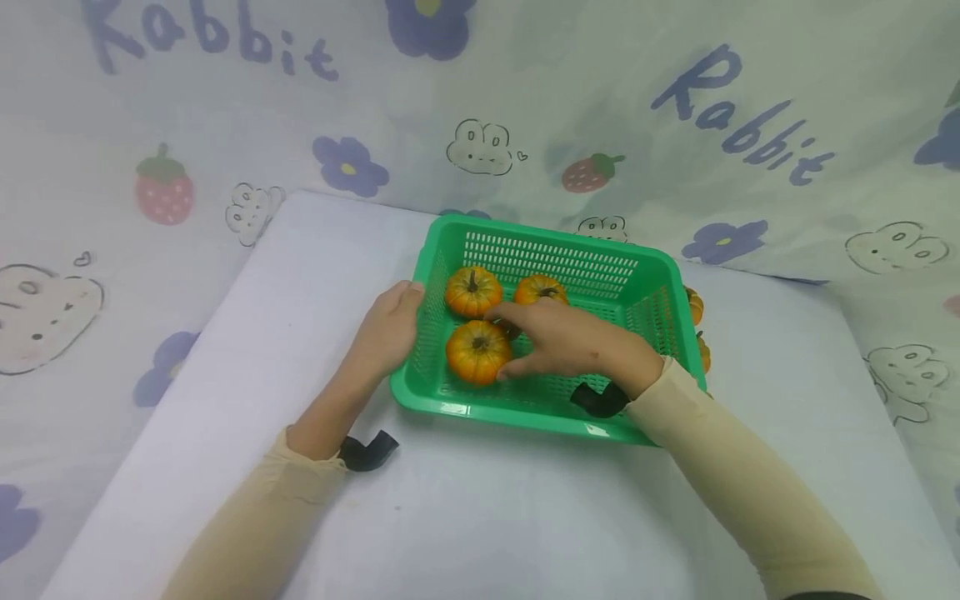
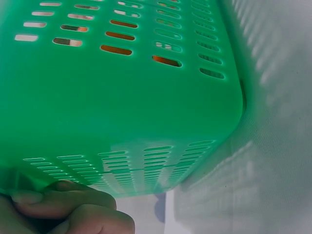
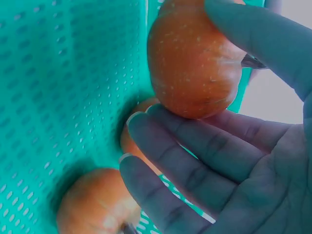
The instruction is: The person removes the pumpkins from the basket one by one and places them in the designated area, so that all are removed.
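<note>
A green plastic basket (image 1: 517, 423) with slotted walls stands on the white table, holding small orange pumpkins. My left hand (image 1: 388, 329) grips its left rim; in the left wrist view the curled fingers (image 2: 73, 204) show beside the basket wall (image 2: 122, 107). Reaching inside, my right hand (image 1: 566, 337) holds the nearest pumpkin (image 1: 478, 353) between thumb and fingers. The right wrist view shows this pumpkin (image 3: 195, 63) with the thumb on one side and fingertips on the other. Behind it sits a second pumpkin (image 1: 472, 292), and a third pumpkin (image 1: 538, 288) is partly hidden by the right hand.
Just past the basket's right end, more small pumpkins (image 1: 695, 307) show partly behind the rim. The white tabletop (image 1: 487, 517) extends in front and to both sides. A cloth printed with rabbits, flowers and strawberries (image 1: 588, 173) hangs behind the table.
</note>
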A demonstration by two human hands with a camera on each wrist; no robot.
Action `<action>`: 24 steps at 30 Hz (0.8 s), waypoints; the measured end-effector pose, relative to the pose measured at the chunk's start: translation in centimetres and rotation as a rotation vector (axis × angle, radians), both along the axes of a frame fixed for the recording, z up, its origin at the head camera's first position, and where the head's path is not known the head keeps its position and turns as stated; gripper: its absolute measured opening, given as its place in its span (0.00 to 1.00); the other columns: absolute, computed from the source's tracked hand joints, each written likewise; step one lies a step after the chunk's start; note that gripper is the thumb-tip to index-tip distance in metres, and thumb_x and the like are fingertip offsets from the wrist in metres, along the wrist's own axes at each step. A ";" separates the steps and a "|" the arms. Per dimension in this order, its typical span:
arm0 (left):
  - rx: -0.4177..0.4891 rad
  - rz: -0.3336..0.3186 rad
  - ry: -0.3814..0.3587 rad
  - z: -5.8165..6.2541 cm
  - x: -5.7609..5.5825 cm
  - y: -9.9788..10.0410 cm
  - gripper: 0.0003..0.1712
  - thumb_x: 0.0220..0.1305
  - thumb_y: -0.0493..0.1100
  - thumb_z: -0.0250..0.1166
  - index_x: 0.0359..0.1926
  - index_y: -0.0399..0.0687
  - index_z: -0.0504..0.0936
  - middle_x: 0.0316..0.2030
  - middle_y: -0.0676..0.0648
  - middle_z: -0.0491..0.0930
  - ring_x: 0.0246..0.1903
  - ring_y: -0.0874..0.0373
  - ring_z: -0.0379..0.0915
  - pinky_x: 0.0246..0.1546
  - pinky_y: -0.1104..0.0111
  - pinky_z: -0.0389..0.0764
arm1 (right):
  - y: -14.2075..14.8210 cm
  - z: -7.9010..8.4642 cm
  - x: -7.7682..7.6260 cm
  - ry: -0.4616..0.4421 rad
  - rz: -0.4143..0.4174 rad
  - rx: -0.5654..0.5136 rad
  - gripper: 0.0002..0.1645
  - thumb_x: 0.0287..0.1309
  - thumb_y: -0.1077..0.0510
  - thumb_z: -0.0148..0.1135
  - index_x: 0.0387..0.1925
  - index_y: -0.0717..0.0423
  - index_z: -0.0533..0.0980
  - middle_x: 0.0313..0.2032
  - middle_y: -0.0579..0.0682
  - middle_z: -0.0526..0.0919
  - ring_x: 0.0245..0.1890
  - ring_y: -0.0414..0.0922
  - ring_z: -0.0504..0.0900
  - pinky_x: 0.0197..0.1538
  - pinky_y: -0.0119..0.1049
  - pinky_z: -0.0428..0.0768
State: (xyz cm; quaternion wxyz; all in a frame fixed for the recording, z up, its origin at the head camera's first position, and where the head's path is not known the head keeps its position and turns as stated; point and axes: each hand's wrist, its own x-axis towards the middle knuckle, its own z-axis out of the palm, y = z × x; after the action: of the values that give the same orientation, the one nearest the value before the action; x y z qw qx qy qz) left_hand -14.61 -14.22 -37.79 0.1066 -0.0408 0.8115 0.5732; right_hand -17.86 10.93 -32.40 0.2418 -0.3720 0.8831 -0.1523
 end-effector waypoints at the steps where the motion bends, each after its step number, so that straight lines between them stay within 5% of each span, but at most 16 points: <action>1: -0.004 0.001 -0.002 0.0 0.0 0.0 0.28 0.85 0.56 0.36 0.58 0.40 0.73 0.39 0.39 0.76 0.36 0.48 0.76 0.38 0.59 0.83 | 0.2 0.1 0.1 0.003 -0.002 -0.006 0.47 0.61 0.43 0.77 0.73 0.56 0.68 0.58 0.51 0.84 0.56 0.48 0.83 0.60 0.45 0.81; 10: 0.002 0.003 -0.016 0.1 0.1 0.1 0.30 0.85 0.57 0.36 0.60 0.39 0.72 0.40 0.37 0.77 0.34 0.47 0.78 0.34 0.59 0.85 | 2.6 2.0 0.9 -0.010 -0.061 -0.043 0.47 0.60 0.44 0.77 0.73 0.56 0.67 0.61 0.49 0.82 0.58 0.47 0.82 0.61 0.46 0.80; 24: 0.005 -0.004 -0.010 -0.1 0.1 0.1 0.31 0.85 0.57 0.36 0.61 0.38 0.72 0.41 0.34 0.78 0.34 0.45 0.80 0.34 0.59 0.86 | 9.6 5.0 2.3 0.138 -0.171 -0.070 0.44 0.61 0.42 0.76 0.71 0.56 0.69 0.60 0.50 0.82 0.58 0.49 0.81 0.61 0.54 0.80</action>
State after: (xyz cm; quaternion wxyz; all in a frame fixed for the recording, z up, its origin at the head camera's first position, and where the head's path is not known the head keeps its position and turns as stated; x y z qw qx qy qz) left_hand -14.47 -14.08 -37.86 0.1117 -0.0418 0.8095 0.5749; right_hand -15.55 20.54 -27.45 0.1534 -0.3129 0.9204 -0.1772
